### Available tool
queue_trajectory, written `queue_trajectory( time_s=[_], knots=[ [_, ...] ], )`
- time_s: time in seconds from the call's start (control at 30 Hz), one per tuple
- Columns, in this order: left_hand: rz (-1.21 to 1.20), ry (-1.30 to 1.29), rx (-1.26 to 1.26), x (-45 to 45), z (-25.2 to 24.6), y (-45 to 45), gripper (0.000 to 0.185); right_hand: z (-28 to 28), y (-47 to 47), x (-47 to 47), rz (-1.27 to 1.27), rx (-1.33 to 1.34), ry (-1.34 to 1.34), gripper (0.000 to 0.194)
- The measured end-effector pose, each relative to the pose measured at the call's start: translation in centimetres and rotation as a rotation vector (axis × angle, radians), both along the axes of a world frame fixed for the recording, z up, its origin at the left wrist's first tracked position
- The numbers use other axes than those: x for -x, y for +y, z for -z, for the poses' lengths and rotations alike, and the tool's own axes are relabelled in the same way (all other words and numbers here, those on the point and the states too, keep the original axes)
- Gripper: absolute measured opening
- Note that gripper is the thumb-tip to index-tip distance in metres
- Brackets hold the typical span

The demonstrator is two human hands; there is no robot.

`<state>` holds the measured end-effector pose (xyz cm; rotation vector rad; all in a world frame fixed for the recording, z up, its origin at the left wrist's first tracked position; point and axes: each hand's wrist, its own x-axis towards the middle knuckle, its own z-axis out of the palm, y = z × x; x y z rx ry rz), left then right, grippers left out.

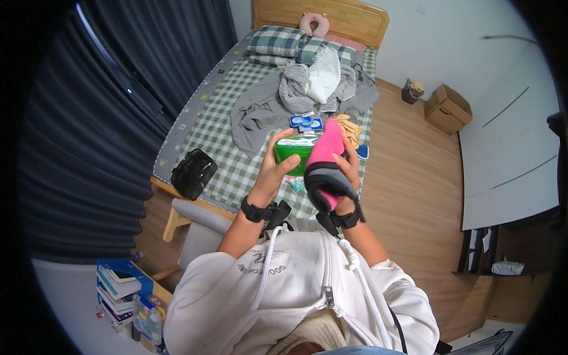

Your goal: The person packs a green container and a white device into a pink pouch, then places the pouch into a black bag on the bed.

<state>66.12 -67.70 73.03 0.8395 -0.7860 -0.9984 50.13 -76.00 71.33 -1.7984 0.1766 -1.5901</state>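
Note:
My left hand (269, 171) is closed around the left side of a green translucent container (290, 156) that bears a label with writing. In my right hand (350, 162) is a rolled pink, grey and black cloth item (326, 151), perhaps a slipper or a glove. It overlaps the container's right side, and I cannot tell whether the two touch. Both are held above the checked bed (222, 133). Behind them on the bed lie blue-and-white packets (310, 124) and a crumpled yellow cloth (348, 128). A small colourful packet (296, 183) shows just below the container.
A black translucent bag (194, 174) sits at the bed's near left corner. Grey blankets (266, 106) and plaid pillows (275, 40) lie farther back. On the right floor stand a cardboard box (447, 111) and a waste bin (412, 92). A grey chair (199, 237) is close on my left.

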Motion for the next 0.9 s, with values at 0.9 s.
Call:
queue_trajectory(
  time_s=[0.9],
  knots=[
    [0.154,0.245,0.1,2.3,-0.1,1.3,0.082,0.0,0.6,0.6,-0.095,-0.489,0.173,0.041]
  ],
)
